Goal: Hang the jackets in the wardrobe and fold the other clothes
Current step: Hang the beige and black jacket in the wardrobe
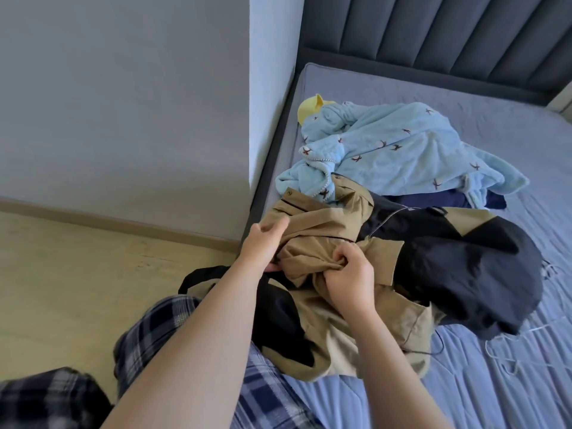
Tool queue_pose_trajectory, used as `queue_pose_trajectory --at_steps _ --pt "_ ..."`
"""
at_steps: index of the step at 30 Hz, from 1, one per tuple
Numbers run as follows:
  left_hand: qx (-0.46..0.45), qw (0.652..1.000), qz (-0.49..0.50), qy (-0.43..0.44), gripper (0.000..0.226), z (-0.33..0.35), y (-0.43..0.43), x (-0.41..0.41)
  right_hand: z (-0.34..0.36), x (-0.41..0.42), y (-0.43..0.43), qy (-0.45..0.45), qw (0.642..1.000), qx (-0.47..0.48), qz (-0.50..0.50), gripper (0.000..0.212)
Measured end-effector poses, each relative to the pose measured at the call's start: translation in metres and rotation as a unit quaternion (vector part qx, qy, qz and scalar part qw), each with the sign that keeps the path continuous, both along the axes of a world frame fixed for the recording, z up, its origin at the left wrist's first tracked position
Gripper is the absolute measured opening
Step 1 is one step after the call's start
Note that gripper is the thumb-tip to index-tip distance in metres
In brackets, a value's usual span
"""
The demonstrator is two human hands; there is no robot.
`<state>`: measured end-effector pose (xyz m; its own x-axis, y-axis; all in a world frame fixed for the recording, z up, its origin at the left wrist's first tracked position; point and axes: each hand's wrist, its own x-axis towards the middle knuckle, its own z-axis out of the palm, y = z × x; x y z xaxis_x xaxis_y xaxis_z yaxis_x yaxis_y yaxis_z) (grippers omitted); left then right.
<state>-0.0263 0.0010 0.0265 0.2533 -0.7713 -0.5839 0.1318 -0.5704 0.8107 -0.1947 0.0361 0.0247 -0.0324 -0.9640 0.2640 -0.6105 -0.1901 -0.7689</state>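
We see a grey padded headboard (433, 35) behind the blue mattress (464, 382), a pale wall (123, 88), wooden floor (62, 274), and possibly thin white hangers (507, 351)

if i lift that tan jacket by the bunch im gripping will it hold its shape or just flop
Probably flop: the tan jacket already creases and bunches under the right hand. It looks thin, so likely light. The black jacket overlaps it and may drag along.
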Motion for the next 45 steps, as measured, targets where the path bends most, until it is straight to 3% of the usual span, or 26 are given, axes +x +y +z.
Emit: queue_pose_trajectory --at_steps 3,6,7,9,11,13,14,16,19,21,23,25,27,29,30,34,35,37,40,42,44,45 --pt "0.002 0.999 -0.025 -0.027 0.079 -0.008 -0.001 -0.001 0.011 0.0 0.0 0.04 0.995 0.031 0.085 0.029" --pt "-0.034 0.998 -0.013 -0.054 0.058 -0.011 -0.002 -0.001 0.031 -0.012 -0.008 0.117 0.965 0.154 0.174 0.016" --pt "-0.041 0.998 -0.014 -0.035 0.052 -0.009 -0.002 -0.001 0.038 -0.016 -0.011 0.138 0.956 0.184 0.183 0.011" --pt "-0.068 0.997 -0.027 -0.006 0.053 -0.005 0.001 -0.002 0.05 -0.019 -0.017 0.135 0.97 0.16 0.124 0.008" --pt "-0.107 0.993 -0.048 -0.029 0.056 0.0 0.003 -0.005 0.057 -0.016 -0.026 0.206 0.976 0.053 0.055 0.046" --pt "-0.154 0.98 -0.087 -0.087 0.053 0.007 0.007 -0.007 0.063 -0.01 -0.036 0.351 0.933 0.026 0.078 0.079" --pt "-0.179 0.97 -0.107 -0.123 0.05 0.01 0.01 -0.007 0.063 -0.006 -0.042 0.403 0.909 0.034 0.103 0.08" --pt "-0.227 0.947 -0.102 -0.204 0.042 0.012 0.013 -0.007 0.061 -0.004 -0.051 0.442 0.889 0.038 0.115 0.054" --pt "-0.252 0.895 0.028 -0.366 0.025 0.011 0.017 -0.007 0.056 -0.01 -0.05 0.379 0.925 -0.007 0.007 0.011" --pt "-0.26 0.874 0.1 -0.399 0.021 0.01 0.018 -0.008 0.05 -0.013 -0.04 0.336 0.936 -0.035 -0.102 0.008" --pt "-0.245 0.887 0.103 -0.378 0.017 0.009 0.016 -0.009 0.041 -0.012 -0.027 0.311 0.935 -0.011 -0.173 0.02" --pt "-0.173 0.937 0.088 -0.289 0.013 0.008 0.01 -0.009 0.035 -0.009 -0.016 0.263 0.946 0.051 -0.182 0.031" --pt "-0.071 0.984 0.128 -0.103 0.018 0.01 0.004 -0.002 0.032 -0.008 -0.01 0.235 0.952 0.115 -0.158 0.034" --pt "-0.004 0.984 0.17 0.055 0.017 0.011 0.003 0.005 0.036 -0.01 -0.009 0.249 0.945 0.168 -0.13 0.033" --pt "0.009 0.985 0.159 0.065 0.025 0.01 0.002 0.006 0.039 -0.011 -0.009 0.26 0.94 0.188 -0.114 0.033" --pt "0.072 0.993 0.055 -0.075 0.078 0.007 0.007 0.001 0.055 -0.01 -0.006 0.325 0.915 0.233 -0.046 0.04" --pt "0.089 0.993 0.048 -0.064 0.078 0.005 0.007 -0.001 0.059 -0.009 -0.004 0.331 0.913 0.237 -0.04 0.04" --pt "0.101 0.994 0.021 -0.044 0.056 0.004 0.007 -0.001 0.066 -0.007 -0.003 0.353 0.908 0.22 -0.049 0.033" --pt "0.05 0.999 0.014 0.004 0.018 0.003 0.005 -0.002 0.071 -0.003 -0.009 0.446 0.892 0.056 -0.046 0.027" --pt "-0.008 0.998 0.018 0.054 0.028 0.005 0.004 -0.003 0.069 0.005 -0.018 0.438 0.898 -0.005 0.028 0.033" --pt "-0.033 0.992 0.041 0.114 0.039 0.006 0.003 -0.002 0.062 0.01 -0.027 0.466 0.881 0.052 0.063 0.036" --pt "-0.038 0.986 0.064 0.146 0.042 0.006 0.002 -0.001 0.059 0.008 -0.03 0.472 0.875 0.103 0.035 0.037"
